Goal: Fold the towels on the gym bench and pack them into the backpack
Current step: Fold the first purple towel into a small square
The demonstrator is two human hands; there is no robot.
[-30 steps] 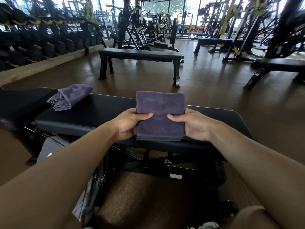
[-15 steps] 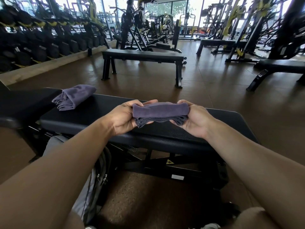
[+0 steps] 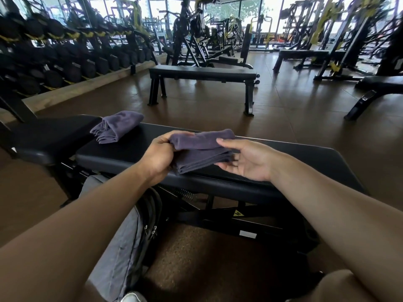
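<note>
purple folded towel (image 3: 201, 150) in left hand (image 3: 158, 154) grip; right hand (image 3: 246, 161) open.

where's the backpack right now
In the head view the grey backpack stands on the floor at lower left, against the near side of the gym bench, partly hidden under the left forearm.

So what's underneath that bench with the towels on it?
Under the gym bench stands a grey backpack beside the black frame and a spring. The left arm hides some of the bag.
</note>
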